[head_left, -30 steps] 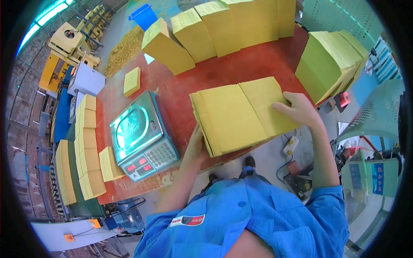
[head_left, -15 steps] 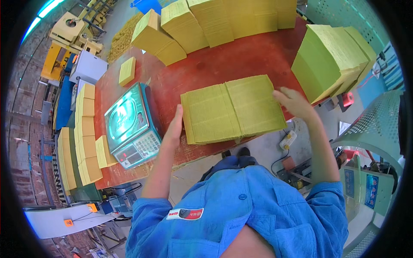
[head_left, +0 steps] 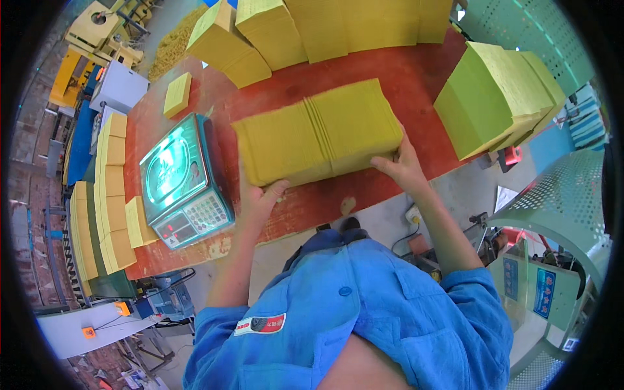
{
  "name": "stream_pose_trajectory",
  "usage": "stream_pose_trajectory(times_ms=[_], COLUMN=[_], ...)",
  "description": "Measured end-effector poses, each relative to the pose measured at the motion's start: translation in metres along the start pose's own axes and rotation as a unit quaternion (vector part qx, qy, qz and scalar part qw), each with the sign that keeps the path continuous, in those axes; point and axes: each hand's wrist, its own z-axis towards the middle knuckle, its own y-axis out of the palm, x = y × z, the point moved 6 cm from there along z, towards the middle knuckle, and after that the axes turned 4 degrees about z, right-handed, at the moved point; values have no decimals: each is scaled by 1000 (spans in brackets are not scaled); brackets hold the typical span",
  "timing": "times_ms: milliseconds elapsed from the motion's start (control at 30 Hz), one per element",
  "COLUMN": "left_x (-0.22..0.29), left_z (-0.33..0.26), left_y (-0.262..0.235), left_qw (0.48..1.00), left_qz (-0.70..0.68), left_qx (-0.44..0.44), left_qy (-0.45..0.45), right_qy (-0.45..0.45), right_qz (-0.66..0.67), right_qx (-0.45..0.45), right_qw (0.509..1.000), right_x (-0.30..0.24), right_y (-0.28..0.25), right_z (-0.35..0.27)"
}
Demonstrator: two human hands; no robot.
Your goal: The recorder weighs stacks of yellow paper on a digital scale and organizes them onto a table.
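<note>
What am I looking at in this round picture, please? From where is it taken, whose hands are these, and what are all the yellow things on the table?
The picture comes from a wide-angle camera worn on a person's head and looking down, so straight edges bend near the rim. There is no machine arm, only the person's own two bare hands. The left hand presses on the near left end of a long stack of yellow paper sheets, and the right hand grips its near right end. The stack lies on a red table. To its left stands a weighing scale with a keypad. More yellow paper piles line the far edge, and a greener pile sits at the right.
</note>
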Motion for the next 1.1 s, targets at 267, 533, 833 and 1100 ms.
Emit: stream_pose_trajectory(times_ms=[267,533,833,1100], left_x=[-38,-52,-159,97], left_z=[-9,12,27,116], left_y=[9,-23,33,8], left_qw=[988,868,922,948], left_qz=[0,-469,-288,-245], left_qx=[7,134,214,-71], left_qy=[-155,-93,-143,-188], right_qy=[70,68,16,74], right_qz=[-11,-77,-10,231], right_qx=[-6,23,24,188], right_qw=[997,994,1000,952], right_x=[19,27,25,-22], right_y=[-13,-23,6,-39], right_z=[7,3,9,4])
